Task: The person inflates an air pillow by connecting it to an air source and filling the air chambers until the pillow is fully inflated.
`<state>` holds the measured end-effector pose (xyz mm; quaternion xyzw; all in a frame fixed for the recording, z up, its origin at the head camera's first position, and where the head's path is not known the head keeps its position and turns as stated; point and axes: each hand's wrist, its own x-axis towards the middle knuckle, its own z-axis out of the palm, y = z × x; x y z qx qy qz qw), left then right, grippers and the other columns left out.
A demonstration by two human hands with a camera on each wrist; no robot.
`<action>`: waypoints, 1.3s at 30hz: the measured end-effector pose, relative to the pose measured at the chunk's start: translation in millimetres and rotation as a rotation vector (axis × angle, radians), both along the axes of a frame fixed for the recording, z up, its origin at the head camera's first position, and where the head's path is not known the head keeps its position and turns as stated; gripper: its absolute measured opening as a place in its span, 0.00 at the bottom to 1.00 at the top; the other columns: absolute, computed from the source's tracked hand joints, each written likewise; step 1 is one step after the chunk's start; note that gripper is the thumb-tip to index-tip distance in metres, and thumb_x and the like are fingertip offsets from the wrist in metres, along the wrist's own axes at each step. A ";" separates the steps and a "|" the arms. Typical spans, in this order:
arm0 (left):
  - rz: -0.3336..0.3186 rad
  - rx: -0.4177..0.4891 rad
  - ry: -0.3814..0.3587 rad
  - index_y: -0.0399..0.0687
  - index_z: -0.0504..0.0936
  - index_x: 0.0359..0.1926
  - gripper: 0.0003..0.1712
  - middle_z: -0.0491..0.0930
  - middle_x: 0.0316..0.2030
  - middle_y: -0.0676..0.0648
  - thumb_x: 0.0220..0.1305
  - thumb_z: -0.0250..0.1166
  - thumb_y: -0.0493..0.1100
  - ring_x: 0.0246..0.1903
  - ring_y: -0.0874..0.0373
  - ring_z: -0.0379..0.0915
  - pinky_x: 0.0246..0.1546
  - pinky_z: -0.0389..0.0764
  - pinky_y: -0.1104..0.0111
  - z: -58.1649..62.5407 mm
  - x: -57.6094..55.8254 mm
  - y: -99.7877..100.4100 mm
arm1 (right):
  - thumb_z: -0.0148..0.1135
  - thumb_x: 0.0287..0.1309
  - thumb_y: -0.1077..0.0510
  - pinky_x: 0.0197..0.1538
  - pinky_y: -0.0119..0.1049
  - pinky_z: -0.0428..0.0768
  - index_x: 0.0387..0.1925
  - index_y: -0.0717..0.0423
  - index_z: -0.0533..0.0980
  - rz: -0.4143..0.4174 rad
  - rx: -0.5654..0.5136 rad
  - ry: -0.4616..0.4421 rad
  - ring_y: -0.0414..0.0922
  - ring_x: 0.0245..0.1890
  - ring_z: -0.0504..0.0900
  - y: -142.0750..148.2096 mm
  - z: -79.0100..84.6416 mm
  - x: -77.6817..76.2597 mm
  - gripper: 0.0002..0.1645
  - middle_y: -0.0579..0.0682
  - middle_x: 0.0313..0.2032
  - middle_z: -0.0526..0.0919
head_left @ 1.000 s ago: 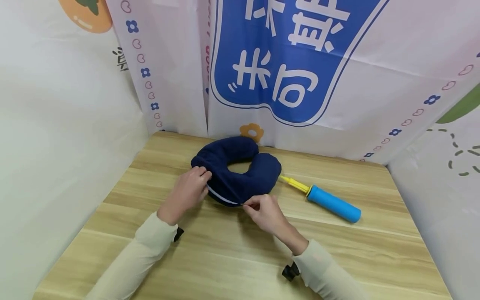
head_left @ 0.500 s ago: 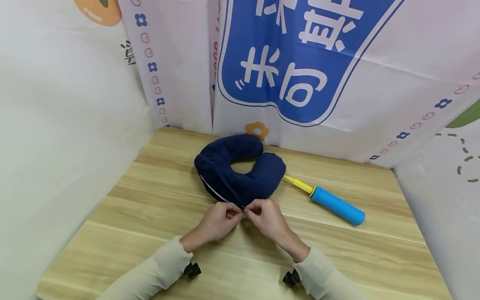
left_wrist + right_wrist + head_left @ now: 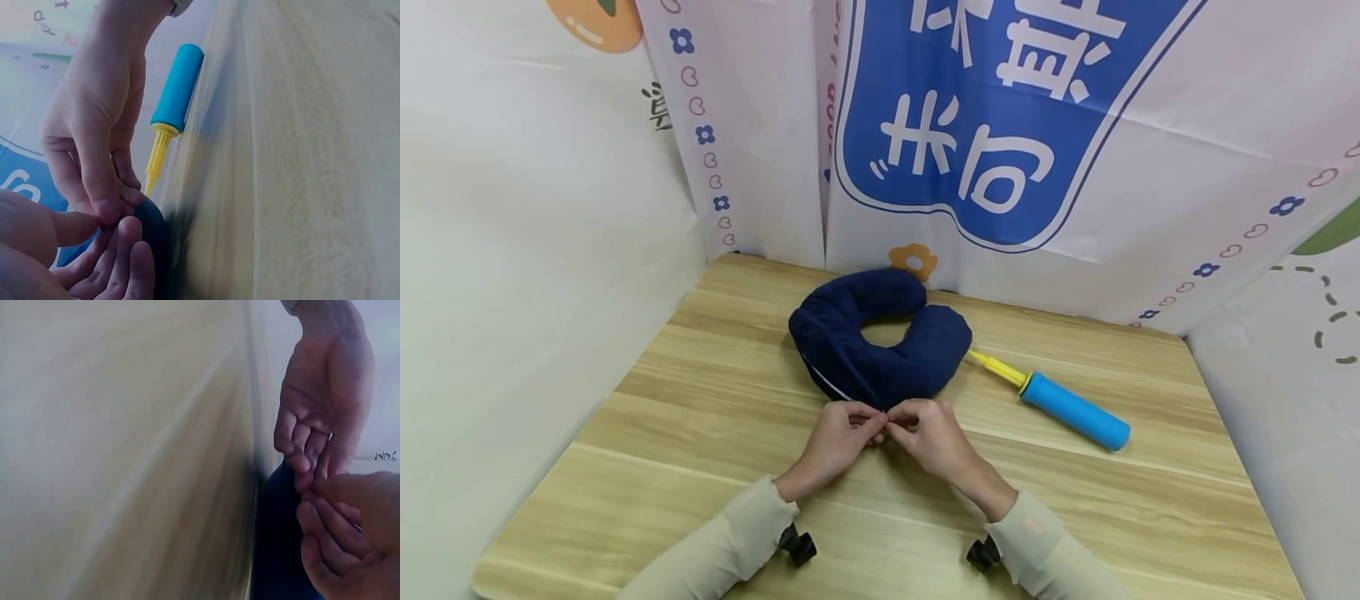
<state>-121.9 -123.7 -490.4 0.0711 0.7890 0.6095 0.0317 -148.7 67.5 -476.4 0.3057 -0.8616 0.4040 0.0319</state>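
A navy blue U-shaped neck pillow (image 3: 883, 373) lies on the wooden table, its gap toward the back wall. A pale strip (image 3: 829, 381) shows along the zipper opening at its near left side. My left hand (image 3: 837, 439) and right hand (image 3: 937, 433) meet at the pillow's near edge, fingertips touching. Each pinches at the zipper edge with thumb and forefinger; the zipper pull itself is hidden by the fingers. In the left wrist view the right hand (image 3: 100, 119) reaches in from above. The right wrist view shows the left hand (image 3: 325, 406) with its other fingers curled.
A blue hand pump (image 3: 1075, 410) with a yellow nozzle (image 3: 1000, 369) lies right of the pillow, its tip beside the pillow's right end. Printed cloth (image 3: 760, 125) hangs behind the table (image 3: 700, 467), with pale walls at both sides.
My left hand has left the pillow's left side and come right to meet the right hand at the zipper edge. The visible pale strip has become shorter and narrower. The right hand stays in place.
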 end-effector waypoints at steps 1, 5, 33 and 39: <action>-0.001 0.001 0.003 0.34 0.90 0.43 0.10 0.91 0.33 0.38 0.75 0.66 0.38 0.33 0.46 0.90 0.34 0.87 0.70 0.1 -0.4 -0.4 | 0.74 0.62 0.64 0.40 0.29 0.88 0.37 0.53 0.90 0.018 -0.001 -0.002 0.40 0.36 0.91 1.3 -0.1 -1.4 0.04 0.48 0.36 0.93; 0.021 -0.098 0.067 0.40 0.90 0.39 0.06 0.91 0.32 0.43 0.72 0.68 0.36 0.30 0.52 0.89 0.31 0.85 0.72 4.8 -0.9 -0.2 | 0.75 0.63 0.63 0.43 0.31 0.89 0.39 0.53 0.89 0.066 0.011 0.029 0.39 0.38 0.91 6.1 2.3 -4.8 0.04 0.47 0.38 0.92; 0.192 -0.656 0.610 0.47 0.82 0.28 0.09 0.80 0.23 0.53 0.66 0.71 0.36 0.21 0.64 0.73 0.24 0.74 0.74 35.4 -12.0 15.0 | 0.76 0.59 0.67 0.49 0.42 0.83 0.35 0.60 0.86 -0.026 0.077 0.724 0.48 0.39 0.82 -3.7 7.4 -37.3 0.05 0.50 0.36 0.86; 0.209 -0.686 0.664 0.48 0.79 0.25 0.13 0.76 0.21 0.54 0.66 0.71 0.35 0.20 0.63 0.71 0.22 0.72 0.72 37.5 -13.8 14.4 | 0.72 0.64 0.66 0.49 0.43 0.82 0.35 0.60 0.86 -0.002 0.067 0.708 0.49 0.39 0.82 -4.5 12.2 -36.8 0.01 0.51 0.36 0.86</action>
